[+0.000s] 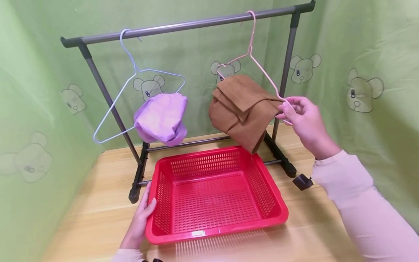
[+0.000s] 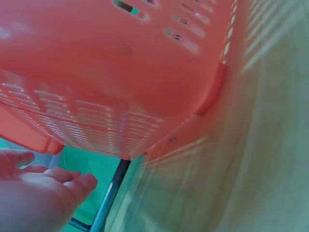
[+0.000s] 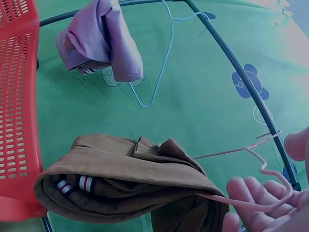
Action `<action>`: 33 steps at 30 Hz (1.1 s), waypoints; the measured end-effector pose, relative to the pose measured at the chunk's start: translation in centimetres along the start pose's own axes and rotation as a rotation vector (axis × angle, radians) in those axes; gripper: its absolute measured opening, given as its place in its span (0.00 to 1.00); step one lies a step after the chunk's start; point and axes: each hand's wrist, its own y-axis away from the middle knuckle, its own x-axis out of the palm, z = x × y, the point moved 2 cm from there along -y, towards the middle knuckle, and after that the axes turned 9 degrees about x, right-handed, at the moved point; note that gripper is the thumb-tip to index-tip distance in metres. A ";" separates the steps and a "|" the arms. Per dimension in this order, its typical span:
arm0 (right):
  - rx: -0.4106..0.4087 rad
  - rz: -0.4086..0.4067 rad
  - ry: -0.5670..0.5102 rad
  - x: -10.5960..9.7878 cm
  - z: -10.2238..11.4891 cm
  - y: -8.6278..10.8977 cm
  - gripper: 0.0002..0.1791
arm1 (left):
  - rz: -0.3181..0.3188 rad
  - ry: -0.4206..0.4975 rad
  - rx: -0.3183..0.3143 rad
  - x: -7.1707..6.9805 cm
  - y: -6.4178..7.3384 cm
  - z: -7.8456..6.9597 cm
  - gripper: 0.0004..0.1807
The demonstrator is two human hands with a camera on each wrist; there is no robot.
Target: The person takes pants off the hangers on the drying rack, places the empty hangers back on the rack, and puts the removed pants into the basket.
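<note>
A folded brown garment [image 1: 243, 109] hangs draped over the lower bar of the pink hanger [image 1: 263, 71], above the right side of the red basket. My right hand [image 1: 302, 120] pinches the hanger's lower right corner beside the cloth. In the right wrist view, the pink wire runs across the fingers [image 3: 263, 198]; striped tags [image 3: 86, 184] show inside the garment. At the red basket's left rim [image 1: 155, 182], my left hand [image 1: 139, 218] holds on, thumb at the rim and fingers along the outer side. The left wrist view shows these fingers [image 2: 63, 179] beside the perforated wall.
A dark metal rack [image 1: 196, 24] stands behind the basket, its feet [image 1: 139, 182] on the wooden table [image 1: 88, 218]. On its rail at left, a blue hanger [image 1: 114, 102] carries a bunched purple garment [image 1: 162, 116]. Green curtains [image 1: 196, 54] with bear figures surround everything.
</note>
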 end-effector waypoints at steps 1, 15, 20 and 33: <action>0.011 0.026 -0.055 -0.1 0.0 -0.1 0.20 | -0.009 0.011 -0.007 0.1 0.0 0.1 0.40; 0.131 0.103 -0.220 0.2 0.5 -1.7 0.19 | -0.104 0.020 -0.079 0.4 0.0 0.5 0.45; 0.148 0.111 -0.293 0.2 0.5 -1.9 0.17 | -0.101 0.035 -0.085 0.4 0.1 0.6 0.45; 0.282 0.233 -0.398 0.2 1.6 -2.4 0.16 | -0.077 0.081 -0.077 0.5 0.2 0.7 0.45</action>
